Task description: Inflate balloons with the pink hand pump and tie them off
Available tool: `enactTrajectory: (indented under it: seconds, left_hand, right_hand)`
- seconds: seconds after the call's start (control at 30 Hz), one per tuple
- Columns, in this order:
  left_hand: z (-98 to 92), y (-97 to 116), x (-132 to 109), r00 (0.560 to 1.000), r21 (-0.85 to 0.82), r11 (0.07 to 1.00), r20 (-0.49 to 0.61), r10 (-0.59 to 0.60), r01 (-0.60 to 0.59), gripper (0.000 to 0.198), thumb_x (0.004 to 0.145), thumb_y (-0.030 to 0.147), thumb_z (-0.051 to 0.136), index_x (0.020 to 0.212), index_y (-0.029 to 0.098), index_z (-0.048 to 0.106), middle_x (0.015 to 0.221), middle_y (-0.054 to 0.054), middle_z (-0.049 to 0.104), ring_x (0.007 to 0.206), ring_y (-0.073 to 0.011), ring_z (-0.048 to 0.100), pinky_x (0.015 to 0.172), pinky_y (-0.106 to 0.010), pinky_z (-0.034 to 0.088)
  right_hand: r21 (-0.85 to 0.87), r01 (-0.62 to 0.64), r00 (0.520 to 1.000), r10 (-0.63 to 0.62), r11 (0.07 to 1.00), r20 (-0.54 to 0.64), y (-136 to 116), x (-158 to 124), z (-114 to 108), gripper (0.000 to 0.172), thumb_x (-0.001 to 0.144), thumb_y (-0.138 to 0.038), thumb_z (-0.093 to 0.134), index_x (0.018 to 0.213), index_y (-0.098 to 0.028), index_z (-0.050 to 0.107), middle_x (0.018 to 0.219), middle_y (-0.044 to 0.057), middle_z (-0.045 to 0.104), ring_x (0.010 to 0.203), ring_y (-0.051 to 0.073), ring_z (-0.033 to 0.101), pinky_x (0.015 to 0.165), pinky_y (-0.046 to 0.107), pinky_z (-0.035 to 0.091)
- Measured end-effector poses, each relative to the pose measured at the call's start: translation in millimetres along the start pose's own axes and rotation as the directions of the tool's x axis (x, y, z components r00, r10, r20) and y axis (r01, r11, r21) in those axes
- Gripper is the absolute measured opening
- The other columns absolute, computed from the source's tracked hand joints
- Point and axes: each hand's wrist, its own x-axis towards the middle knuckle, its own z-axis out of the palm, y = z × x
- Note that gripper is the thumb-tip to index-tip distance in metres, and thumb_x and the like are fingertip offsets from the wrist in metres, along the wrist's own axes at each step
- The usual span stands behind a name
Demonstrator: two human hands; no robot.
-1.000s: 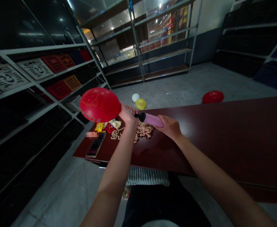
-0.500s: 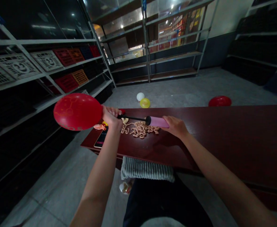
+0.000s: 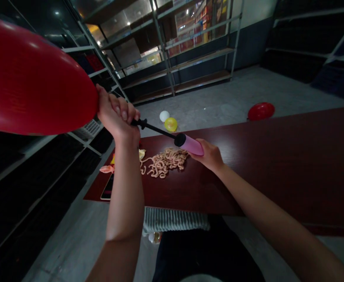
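A large inflated red balloon (image 3: 37, 82) fills the upper left of the view, cut off by the frame edge. My left hand (image 3: 116, 111) is closed around the balloon's neck, where the black end of a hand balloon pump (image 3: 192, 145) meets it. The neck and nozzle are hidden inside the fingers. My right hand (image 3: 209, 154) is wrapped round the pump's pink body, with the black rod showing between both hands. Below the pump, a pile of beige, curly, worm-like pieces (image 3: 167, 160) lies on the dark red table (image 3: 263, 168).
Left of the pile are a pale yellow limp piece (image 3: 142, 154), an orange-pink piece (image 3: 107, 169) and a phone (image 3: 107, 190), partly behind my forearm. Beyond the table, a white balloon (image 3: 164, 116), a yellow balloon (image 3: 171, 124) and another red balloon (image 3: 261, 111) rest near the floor. Metal shelves (image 3: 201, 58) stand behind.
My left hand has risen leftward with the red balloon, which now looks much larger and nearer. The pump has gone from almost level to slanting. The camera view has shifted and tilted too.
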Motion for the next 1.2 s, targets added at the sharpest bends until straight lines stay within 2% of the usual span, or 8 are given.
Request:
enactTrajectory:
  seconds: [0.13,0.23,0.37,0.47,0.63,0.9,1.03,1.2]
  left_hand:
    - [34.2,-34,4,0.993,-0.017,1.000,0.113,-0.019,0.021,0.057,0.100,0.046,0.040,0.052,0.020,0.021,0.041,0.006,0.019,0.032,-0.0066,0.015,0.038,-0.026,0.016]
    - [50.1,-70,-2,0.986,-0.012,0.998,0.157,-0.051,0.054,0.059,0.100,0.049,0.040,0.051,0.021,0.020,0.039,0.007,0.017,0.030,-0.0060,0.014,0.036,-0.025,0.013]
    - [52.7,-121,-17,0.981,0.026,0.989,0.122,-0.149,0.146,0.060,0.095,0.052,0.048,0.051,0.022,0.021,0.037,0.008,0.020,0.028,-0.0062,0.020,0.033,-0.024,0.016]
    - [45.1,-140,-24,0.980,0.013,0.983,0.086,-0.181,0.180,0.060,0.092,0.056,0.051,0.052,0.022,0.022,0.038,0.009,0.020,0.026,-0.0062,0.021,0.032,-0.023,0.018]
    - [23.4,-132,-24,0.985,-0.080,0.982,0.050,-0.166,0.169,0.061,0.091,0.057,0.052,0.051,0.021,0.023,0.037,0.008,0.021,0.027,-0.0063,0.020,0.031,-0.024,0.019]
    - [-42.8,-112,-31,0.935,-0.226,0.955,-0.252,-0.248,0.192,0.058,0.097,0.047,0.047,0.052,0.020,0.024,0.036,0.007,0.023,0.029,-0.0072,0.021,0.035,-0.024,0.020]
    - [-73.4,-90,-32,0.922,-0.219,0.962,-0.314,-0.227,0.162,0.057,0.096,0.047,0.049,0.054,0.019,0.022,0.038,0.008,0.022,0.031,-0.0061,0.021,0.038,-0.023,0.022]
    - [-107.8,-61,-27,0.919,-0.268,0.957,-0.340,-0.202,0.111,0.053,0.099,0.034,0.044,0.054,0.019,0.021,0.038,0.008,0.022,0.031,-0.0065,0.020,0.039,-0.024,0.021]
  right_hand:
    - [-0.012,-0.081,0.996,0.080,0.997,-0.046,8,3,-7,0.046,0.081,-0.052,0.063,0.113,-0.020,0.059,0.097,0.007,0.073,0.081,0.023,0.070,0.069,0.037,0.055]
    - [-0.010,-0.128,0.990,0.127,0.992,-0.065,7,5,-9,0.045,0.082,-0.053,0.061,0.112,-0.020,0.059,0.095,0.007,0.073,0.080,0.023,0.070,0.067,0.036,0.054]
    - [-0.042,-0.200,0.978,0.197,0.979,-0.072,6,6,-6,0.046,0.081,-0.056,0.060,0.110,-0.020,0.058,0.092,0.008,0.073,0.077,0.024,0.070,0.062,0.034,0.051]
    - [-0.080,-0.196,0.979,0.190,0.977,-0.073,8,5,-4,0.045,0.081,-0.055,0.061,0.108,-0.020,0.059,0.089,0.007,0.074,0.074,0.024,0.070,0.060,0.032,0.049]
    - [-0.124,-0.073,0.995,0.065,0.990,-0.073,11,7,-8,0.045,0.081,-0.052,0.064,0.112,-0.019,0.060,0.096,0.008,0.074,0.079,0.023,0.071,0.065,0.031,0.050]
    - [-0.225,0.185,0.981,-0.165,0.957,0.107,5,11,-14,0.038,0.085,-0.047,0.061,0.111,-0.019,0.062,0.093,0.008,0.073,0.082,0.022,0.068,0.070,0.032,0.049]
    - [-0.230,0.240,0.965,-0.206,0.943,0.163,0,8,-9,0.039,0.085,-0.046,0.061,0.113,-0.019,0.062,0.096,0.009,0.072,0.084,0.023,0.068,0.072,0.034,0.049]
    - [-0.212,0.306,0.943,-0.265,0.928,0.201,0,5,-5,0.039,0.085,-0.044,0.062,0.114,-0.017,0.062,0.099,0.011,0.072,0.086,0.024,0.067,0.073,0.034,0.048]
